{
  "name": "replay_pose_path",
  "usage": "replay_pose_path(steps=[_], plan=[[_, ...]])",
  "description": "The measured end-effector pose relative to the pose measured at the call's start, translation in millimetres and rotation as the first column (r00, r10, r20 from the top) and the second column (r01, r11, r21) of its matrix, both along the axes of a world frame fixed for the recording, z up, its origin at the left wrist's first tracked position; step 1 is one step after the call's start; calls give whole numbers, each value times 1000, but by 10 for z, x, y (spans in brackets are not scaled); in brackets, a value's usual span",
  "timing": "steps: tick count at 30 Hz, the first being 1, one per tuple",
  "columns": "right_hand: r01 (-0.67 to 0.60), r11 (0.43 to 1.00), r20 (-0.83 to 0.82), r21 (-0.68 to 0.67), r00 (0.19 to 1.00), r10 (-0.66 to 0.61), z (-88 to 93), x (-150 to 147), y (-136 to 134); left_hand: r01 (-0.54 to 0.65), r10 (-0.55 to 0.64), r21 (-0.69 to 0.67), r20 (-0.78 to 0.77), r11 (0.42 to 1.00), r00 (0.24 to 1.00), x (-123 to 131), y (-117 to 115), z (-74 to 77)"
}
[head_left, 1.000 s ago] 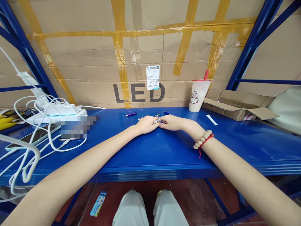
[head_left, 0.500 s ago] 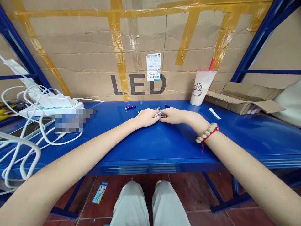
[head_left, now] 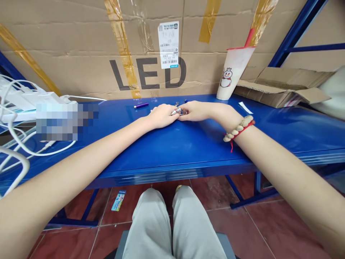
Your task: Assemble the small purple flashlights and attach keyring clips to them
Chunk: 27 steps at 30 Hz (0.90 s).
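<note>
My left hand (head_left: 163,116) rests over the blue table (head_left: 167,151), its fingers closed on a small silvery-white cylinder (head_left: 175,111). Against its fingertips is my right hand (head_left: 198,110), thumb and fingers curled in a pinch. Whatever small item lies between the right fingers is partly hidden and too small to name. Just behind the hands are small metal pieces (head_left: 177,104). A short purple tube (head_left: 141,105) with a silvery end lies beyond my left hand. Part of another dark blue or purple piece (head_left: 186,101) shows behind my right hand.
A tall cup (head_left: 234,73) with a red straw stands at the back right, beside an open cardboard box (head_left: 283,86) and a white strip (head_left: 245,107). White cables (head_left: 24,144) and a power strip crowd the left. A large cardboard panel (head_left: 88,46) closes off the back.
The view has tipped downward and shifted, so the scene sits higher in the picture. Both hands stay together, and more of the silvery-white cylinder shows between them.
</note>
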State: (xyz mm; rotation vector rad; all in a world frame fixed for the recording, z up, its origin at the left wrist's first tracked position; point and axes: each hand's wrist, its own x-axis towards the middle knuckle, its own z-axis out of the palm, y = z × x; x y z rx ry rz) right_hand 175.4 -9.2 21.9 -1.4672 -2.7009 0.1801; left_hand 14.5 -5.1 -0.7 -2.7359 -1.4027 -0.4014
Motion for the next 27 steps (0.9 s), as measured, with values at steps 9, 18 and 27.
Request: replay_pose_path(steps=[9, 18, 27], plan=[[24, 1000, 67, 11, 997, -25, 69, -38, -101, 34, -34, 13, 47, 999, 998, -7, 30, -31], [-45, 995, 27, 88, 999, 43, -21, -28, -1, 74, -59, -72, 190, 995, 980, -33, 83, -40], [6, 979, -189, 204, 981, 33, -90, -29, 15, 114, 46, -278, 510, 954, 859, -70, 67, -15]])
